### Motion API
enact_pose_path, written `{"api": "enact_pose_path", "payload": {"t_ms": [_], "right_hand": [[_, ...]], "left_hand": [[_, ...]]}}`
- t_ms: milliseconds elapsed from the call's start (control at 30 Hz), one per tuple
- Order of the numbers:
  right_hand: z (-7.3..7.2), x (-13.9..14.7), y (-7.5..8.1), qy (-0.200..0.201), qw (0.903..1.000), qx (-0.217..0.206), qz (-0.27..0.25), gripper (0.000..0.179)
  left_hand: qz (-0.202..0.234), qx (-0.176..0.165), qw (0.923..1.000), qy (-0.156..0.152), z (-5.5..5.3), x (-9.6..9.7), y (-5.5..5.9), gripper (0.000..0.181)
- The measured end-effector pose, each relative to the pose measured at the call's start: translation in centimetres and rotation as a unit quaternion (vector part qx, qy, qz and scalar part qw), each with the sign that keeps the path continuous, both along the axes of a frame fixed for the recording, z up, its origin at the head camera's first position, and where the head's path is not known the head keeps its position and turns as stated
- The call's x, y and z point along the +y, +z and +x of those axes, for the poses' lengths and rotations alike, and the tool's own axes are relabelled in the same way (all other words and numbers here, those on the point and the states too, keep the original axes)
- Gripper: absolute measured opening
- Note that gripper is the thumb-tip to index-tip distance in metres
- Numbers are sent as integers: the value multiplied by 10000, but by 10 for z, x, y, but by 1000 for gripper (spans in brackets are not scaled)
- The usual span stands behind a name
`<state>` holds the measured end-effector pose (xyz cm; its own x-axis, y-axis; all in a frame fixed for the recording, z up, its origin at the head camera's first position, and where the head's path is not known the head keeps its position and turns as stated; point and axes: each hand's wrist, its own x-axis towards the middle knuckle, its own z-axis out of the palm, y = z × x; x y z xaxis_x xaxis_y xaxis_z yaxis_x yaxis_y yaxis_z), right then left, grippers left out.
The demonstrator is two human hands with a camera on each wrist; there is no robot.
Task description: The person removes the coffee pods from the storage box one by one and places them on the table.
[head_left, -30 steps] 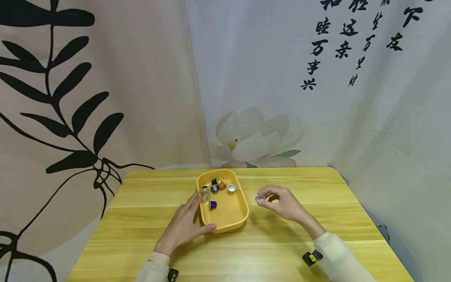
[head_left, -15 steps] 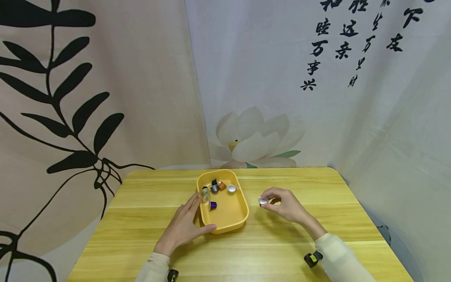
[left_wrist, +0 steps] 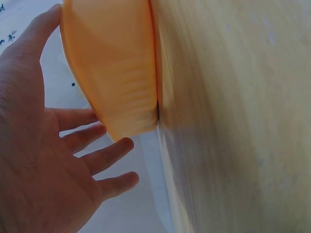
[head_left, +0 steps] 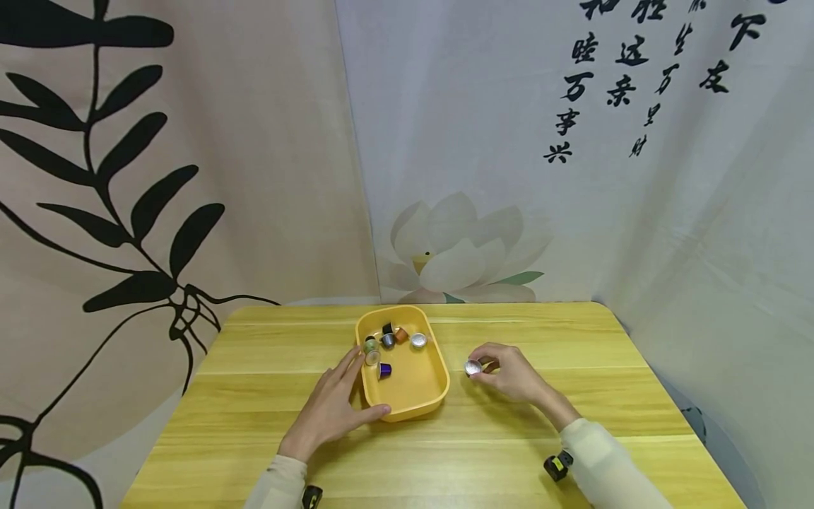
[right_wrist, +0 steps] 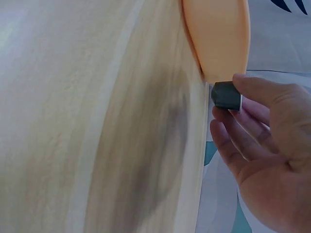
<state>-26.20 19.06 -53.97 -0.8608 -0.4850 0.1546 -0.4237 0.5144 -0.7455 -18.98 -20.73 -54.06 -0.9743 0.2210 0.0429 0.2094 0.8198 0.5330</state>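
My right hand [head_left: 511, 371] pinches a coffee capsule [head_left: 473, 367] between thumb and fingertips, just right of the yellow tray [head_left: 413, 408]. In the head view its silver lid faces up; the right wrist view shows the dark body of the capsule [right_wrist: 226, 95]. My left hand [head_left: 333, 410] rests against the tray's left and front rim, fingers stretched out and thumb at the near edge. Inside the tray lie several capsules: a purple one [head_left: 384, 370], an orange one [head_left: 400, 335], a silver-lidded one [head_left: 417, 341] and greenish ones [head_left: 372, 346] along the left wall.
The tray stands on a wooden table [head_left: 509, 459], towards its far edge. Behind the table hangs a pale printed cloth [head_left: 458, 141]. A small black device [head_left: 558, 466] is worn at the right wrist, with a similar device [head_left: 311, 497] at the left.
My right hand has shifted a little nearer to the body, and the capsule has turned so its silver lid shows more fully. My left hand and the tray have stayed put.
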Motion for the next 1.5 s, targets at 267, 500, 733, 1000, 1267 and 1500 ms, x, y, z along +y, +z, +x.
{"api": "enact_pose_path", "payload": {"t_ms": [267, 500, 733, 1000, 1267, 1500], "right_hand": [[-4, -4, -5, 42, 9997, 96, 238, 23], [-7, -9, -8, 47, 9986, 241, 477, 20], [-8, -12, -12, 19, 9980, 310, 553, 19], [-8, -13, -13, 72, 9986, 283, 433, 19], [-8, -14, -12, 67, 9988, 232, 438, 21], [-7, -13, -13, 94, 9989, 179, 434, 23]], "left_hand": [[-11, 8, 10000, 35, 0, 1, 1, 129], [-12, 8, 10000, 25, 0, 0, 0, 128], [-26, -2, 10000, 14, -1, 0, -1, 129], [-29, 52, 10000, -15, 0, 0, -1, 130], [-35, 47, 10000, 15, -1, -1, -2, 130], [13, 70, 10000, 41, 0, 0, -2, 128]]}}
